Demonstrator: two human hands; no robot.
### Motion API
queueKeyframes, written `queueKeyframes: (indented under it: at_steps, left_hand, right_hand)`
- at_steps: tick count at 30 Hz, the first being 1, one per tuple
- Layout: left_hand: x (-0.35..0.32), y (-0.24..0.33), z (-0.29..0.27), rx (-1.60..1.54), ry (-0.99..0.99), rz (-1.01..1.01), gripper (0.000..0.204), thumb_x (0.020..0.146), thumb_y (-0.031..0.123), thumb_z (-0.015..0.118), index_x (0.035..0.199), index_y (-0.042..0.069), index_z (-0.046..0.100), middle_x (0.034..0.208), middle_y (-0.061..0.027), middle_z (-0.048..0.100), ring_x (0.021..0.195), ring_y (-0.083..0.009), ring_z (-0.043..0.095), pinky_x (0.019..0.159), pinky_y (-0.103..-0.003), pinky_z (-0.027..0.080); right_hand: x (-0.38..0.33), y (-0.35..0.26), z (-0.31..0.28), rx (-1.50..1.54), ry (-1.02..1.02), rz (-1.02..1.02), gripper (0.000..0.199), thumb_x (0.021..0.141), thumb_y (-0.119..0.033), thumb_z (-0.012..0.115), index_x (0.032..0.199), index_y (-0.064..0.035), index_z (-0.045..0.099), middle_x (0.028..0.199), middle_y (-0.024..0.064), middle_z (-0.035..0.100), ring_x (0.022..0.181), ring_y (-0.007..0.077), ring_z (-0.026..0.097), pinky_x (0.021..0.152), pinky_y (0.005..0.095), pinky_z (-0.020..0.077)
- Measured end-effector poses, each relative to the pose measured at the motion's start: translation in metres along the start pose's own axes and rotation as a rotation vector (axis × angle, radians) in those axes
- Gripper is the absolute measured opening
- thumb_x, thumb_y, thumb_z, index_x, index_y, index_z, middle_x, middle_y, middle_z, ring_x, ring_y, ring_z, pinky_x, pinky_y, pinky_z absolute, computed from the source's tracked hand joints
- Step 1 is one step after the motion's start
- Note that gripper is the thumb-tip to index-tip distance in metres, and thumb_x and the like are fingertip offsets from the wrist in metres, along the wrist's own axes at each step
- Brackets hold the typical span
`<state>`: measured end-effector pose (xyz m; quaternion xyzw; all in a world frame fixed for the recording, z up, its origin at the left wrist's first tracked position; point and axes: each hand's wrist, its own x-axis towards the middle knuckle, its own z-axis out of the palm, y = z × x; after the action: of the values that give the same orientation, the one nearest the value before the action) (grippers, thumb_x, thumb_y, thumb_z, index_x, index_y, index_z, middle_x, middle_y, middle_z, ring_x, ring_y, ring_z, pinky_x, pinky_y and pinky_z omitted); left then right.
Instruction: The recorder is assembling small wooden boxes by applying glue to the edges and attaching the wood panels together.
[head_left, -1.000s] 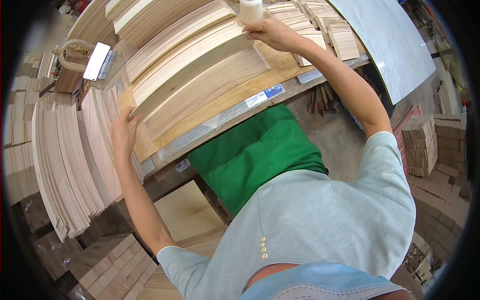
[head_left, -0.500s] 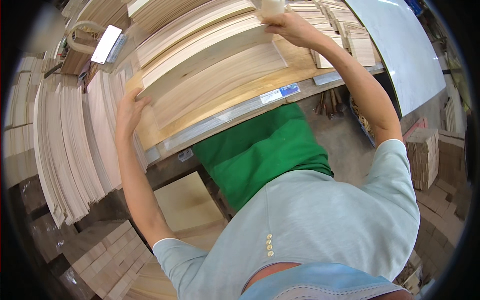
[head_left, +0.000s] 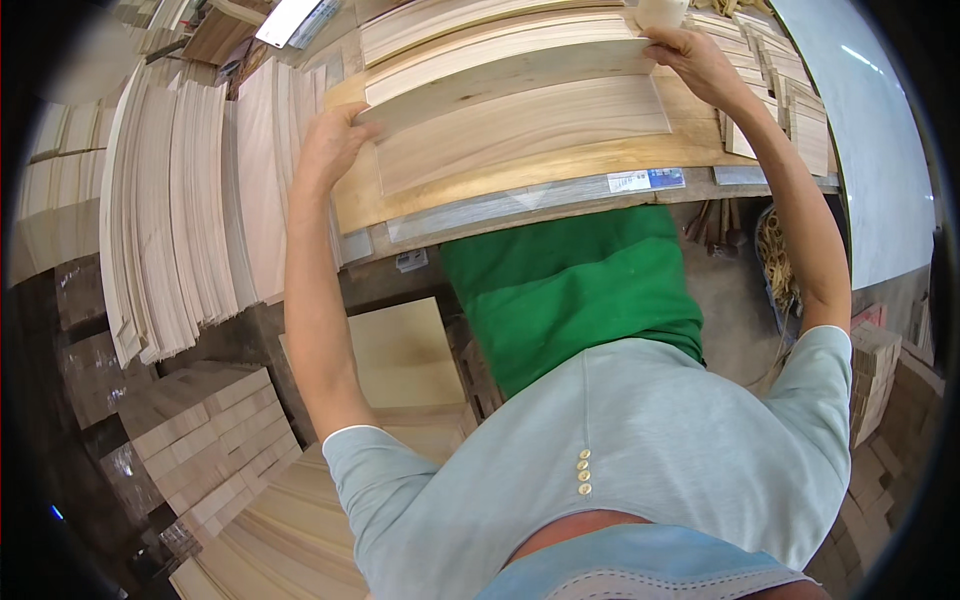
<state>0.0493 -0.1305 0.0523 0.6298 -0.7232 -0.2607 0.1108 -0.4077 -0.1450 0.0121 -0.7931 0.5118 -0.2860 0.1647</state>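
A thin, pale wooden board (head_left: 515,88) spans between my two hands, tipped up on its long edge. My left hand (head_left: 332,145) pinches its left end, and the right end is between the thumb and fingers of my right hand (head_left: 697,65). Just on the near side of it, a second thin wooden board (head_left: 530,130) lies flat on a yellowish work panel (head_left: 420,207) on the bench. Behind the held board are stacked pale wooden boards (head_left: 480,32). Whether the held board's lower edge touches the flat one I cannot tell.
Tall bundles of thin boards (head_left: 170,200) stand at the left. Short wooden slats (head_left: 800,120) and a whitish cylinder (head_left: 660,12) are at the bench's right and back. Beyond is a pale glossy panel (head_left: 860,140). Wood blocks (head_left: 220,435) are stacked lower left; green cloth (head_left: 580,300) covers my lap.
The whole view has swung, so bench, board and hands now appear farther right in the picture. Both hands keep hold of the same board, which stays tipped up.
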Motion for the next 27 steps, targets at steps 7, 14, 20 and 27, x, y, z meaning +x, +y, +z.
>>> queueKeyframes:
  at_steps: [7, 14, 20, 27]
  left_hand:
    - [0.009, -0.006, 0.012, 0.335, 0.118, 0.164, 0.033, 0.078, 0.016, 0.064, 0.107, 0.001, 0.063, 0.102, -0.0190, 0.065, 0.096, -0.0310, 0.062, 0.084, -0.038, 0.046]
    - [0.012, 0.108, 0.053, 0.287, 0.142, 0.415, 0.031, 0.081, 0.016, 0.064, 0.108, 0.003, 0.061, 0.105, -0.0182, 0.062, 0.098, -0.0346, 0.059, 0.083, -0.040, 0.046]
    - [0.013, 0.111, 0.064, 0.352, 0.137, 0.307, 0.017, 0.085, 0.015, 0.060, 0.098, 0.003, 0.058, 0.092, -0.0178, 0.060, 0.086, -0.0375, 0.057, 0.072, -0.044, 0.044]
    - [0.016, 0.104, 0.072, 0.301, 0.197, 0.368, 0.015, 0.087, 0.017, 0.058, 0.095, 0.005, 0.056, 0.088, -0.0152, 0.059, 0.083, -0.0363, 0.056, 0.070, -0.043, 0.044]
  right_hand:
    - [0.000, 0.013, -0.001, -0.029, -0.034, -0.027, 0.017, 0.086, -0.019, 0.059, 0.094, -0.0040, 0.061, 0.078, 0.0145, 0.062, 0.071, 0.0278, 0.060, 0.068, 0.0379, 0.0467]
    - [-0.010, -0.011, -0.008, -0.024, -0.019, 0.021, 0.028, 0.087, -0.023, 0.062, 0.112, -0.0095, 0.061, 0.098, 0.0148, 0.065, 0.092, 0.0260, 0.063, 0.081, 0.0369, 0.0497]
    - [-0.102, 0.012, -0.064, -0.186, 0.507, 0.390, 0.060, 0.085, -0.037, 0.065, 0.127, 0.0019, 0.048, 0.108, 0.0205, 0.062, 0.099, 0.0298, 0.062, 0.086, 0.0377, 0.0480]
    - [-0.158, 0.006, -0.031, -0.528, 0.324, 0.663, 0.078, 0.075, -0.047, 0.071, 0.127, 0.0046, 0.043, 0.106, 0.0268, 0.059, 0.098, 0.0422, 0.055, 0.086, 0.0450, 0.0456]
